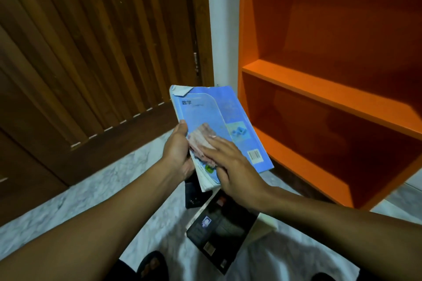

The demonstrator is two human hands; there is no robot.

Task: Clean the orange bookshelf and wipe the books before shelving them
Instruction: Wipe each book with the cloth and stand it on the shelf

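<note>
Left hand (177, 154): I see it gripping the blue paperback textbook (205, 109) by its edge.
Right hand (233, 166): straight fingers press a crumpled pink cloth (199, 141) onto the cover.

Blue soft-cover paper book (230, 116): the cover is coated paper with a light sheen. Its upper left corner is torn and curled, showing white paper beneath. The page edges are plain matt white paper.

Pink crumpled cloth (201, 141): soft fabric, matt, wrinkled.

Orange flat-panel bookshelf (319, 89): smooth board with an even, low-sheen face; painted or laminated cannot be told.

Brown slatted wooden door (91, 52): ribbed timber, varnished, semi-gloss.

Small metal hinge (196, 61): dull grey metal.

Grey-white marbled floor (102, 185): smooth stone or tile with a soft polish.

Black paperback book (219, 230): glossy card cover, matt cream page edges.
</note>
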